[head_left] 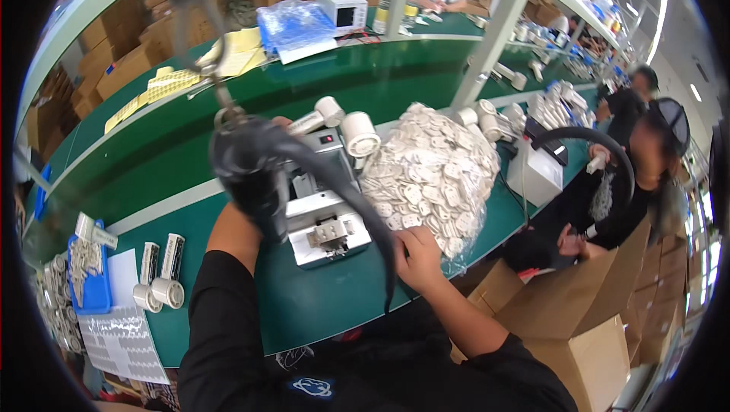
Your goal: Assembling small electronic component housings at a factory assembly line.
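My left forearm reaches up the bench toward a small white machine point(327, 237) with a metal fixture on its front. A hanging black tool point(247, 161) with a thick curved cable covers most of my left hand point(281, 122). Only a bit of skin shows, beside a white cylindrical device point(328, 112); its grip is hidden. My right hand point(418, 258) has its fingers curled together at the near edge of a clear plastic bag point(433, 176) full of flat white plastic parts. Whatever its fingers hold, if anything, I cannot make out.
Two white devices point(168, 290) lie left on the green bench, beside a blue tray point(90, 279) of small parts and a printed sheet point(122, 336). A white box point(534, 172) stands right of the bag. An open carton point(563, 321) is at lower right; co-workers sit beyond.
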### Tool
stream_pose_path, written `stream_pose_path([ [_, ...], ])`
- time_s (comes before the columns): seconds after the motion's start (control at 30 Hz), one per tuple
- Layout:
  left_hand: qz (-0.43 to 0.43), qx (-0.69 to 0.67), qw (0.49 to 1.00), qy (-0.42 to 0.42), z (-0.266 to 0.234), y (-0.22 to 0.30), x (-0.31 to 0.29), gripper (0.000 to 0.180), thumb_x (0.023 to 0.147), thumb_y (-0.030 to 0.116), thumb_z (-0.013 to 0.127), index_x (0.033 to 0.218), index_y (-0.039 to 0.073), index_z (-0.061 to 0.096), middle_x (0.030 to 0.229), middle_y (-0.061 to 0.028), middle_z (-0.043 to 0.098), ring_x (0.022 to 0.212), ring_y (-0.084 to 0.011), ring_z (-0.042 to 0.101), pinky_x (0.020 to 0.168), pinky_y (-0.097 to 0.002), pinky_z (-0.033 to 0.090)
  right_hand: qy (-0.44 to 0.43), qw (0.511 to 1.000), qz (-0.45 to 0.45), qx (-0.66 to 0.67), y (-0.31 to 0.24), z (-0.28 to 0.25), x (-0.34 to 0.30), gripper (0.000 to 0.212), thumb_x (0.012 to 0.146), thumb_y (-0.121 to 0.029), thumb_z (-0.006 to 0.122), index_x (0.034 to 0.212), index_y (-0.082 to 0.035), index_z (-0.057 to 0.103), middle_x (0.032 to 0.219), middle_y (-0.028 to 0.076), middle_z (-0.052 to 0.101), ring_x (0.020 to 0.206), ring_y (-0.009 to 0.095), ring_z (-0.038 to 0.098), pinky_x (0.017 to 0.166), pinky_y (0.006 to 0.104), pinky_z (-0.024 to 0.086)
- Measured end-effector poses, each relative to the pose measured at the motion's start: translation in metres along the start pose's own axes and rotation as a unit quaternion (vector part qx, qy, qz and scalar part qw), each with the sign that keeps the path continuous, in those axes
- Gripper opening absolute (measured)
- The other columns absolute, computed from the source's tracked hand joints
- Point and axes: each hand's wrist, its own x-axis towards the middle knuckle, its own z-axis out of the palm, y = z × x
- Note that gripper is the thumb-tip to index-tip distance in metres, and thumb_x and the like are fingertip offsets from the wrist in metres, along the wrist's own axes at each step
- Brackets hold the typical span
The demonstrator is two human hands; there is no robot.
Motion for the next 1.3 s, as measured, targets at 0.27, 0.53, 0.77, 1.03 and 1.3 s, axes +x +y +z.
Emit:
stream_pose_path([
  [0.27,-0.103,-0.345,0.888,0.286,-0.09,-0.09,-0.037,0.018,0.079,0.016,0.066,0.089,0.003,0.057,0.081,-0.0061,0.059,0.073,-0.0176,0.057,0.069,-0.0323,0.047,0.036,0.998,0.004,0.051,-0.001,-0.001,0.002,0.013,0.069,0.002,0.059,0.081,-0.002,0.058,0.078,0.014,0.057,0.072,0.033,0.054,0.064,0.0382,0.043],
  [0.53,-0.121,-0.589,0.756,0.26,-0.197,0.071,-0.176,0.029,0.09,0.017,0.05,0.114,0.001,0.043,0.093,-0.0089,0.055,0.08,-0.0152,0.055,0.076,-0.0282,0.047,-0.047,0.998,0.043,0.018,0.016,-0.014,0.023,0.017,0.072,-0.005,0.062,0.089,-0.001,0.061,0.085,0.016,0.058,0.081,0.032,0.054,0.073,0.0373,0.044],
  [0.77,-0.279,-0.753,0.581,0.132,-0.16,0.112,-0.229,0.027,0.086,0.023,0.059,0.1,0.005,0.045,0.082,-0.0092,0.056,0.07,-0.021,0.06,0.064,-0.0339,0.053,-0.12,0.979,-0.076,-0.149,0.028,-0.01,0.03,0.018,0.069,-0.012,0.067,0.084,-0.003,0.065,0.087,0.013,0.058,0.082,0.031,0.054,0.073,0.0401,0.042],
  [1.03,-0.333,-0.721,0.6,0.099,-0.163,0.139,-0.247,0.03,0.087,0.021,0.056,0.11,0.007,0.044,0.084,-0.0096,0.055,0.075,-0.0216,0.058,0.066,-0.0343,0.052,-0.004,0.999,-0.038,0.009,0.004,-0.022,0.036,0.011,0.082,-0.007,0.055,0.086,0.002,0.062,0.089,0.015,0.06,0.084,0.03,0.056,0.077,0.0364,0.044],
  [1.3,-0.099,-0.845,0.525,0.028,-0.153,0.148,-0.261,0.051,0.08,0.025,0.066,0.118,0.006,0.038,0.079,-0.0093,0.054,0.07,-0.0207,0.06,0.063,-0.0335,0.052,-0.049,0.947,-0.008,0.317,-0.026,-0.027,0.029,0.02,0.089,-0.01,0.051,0.095,0.007,0.06,0.093,0.014,0.058,0.071,0.015,0.055,0.064,0.0233,0.045],
])
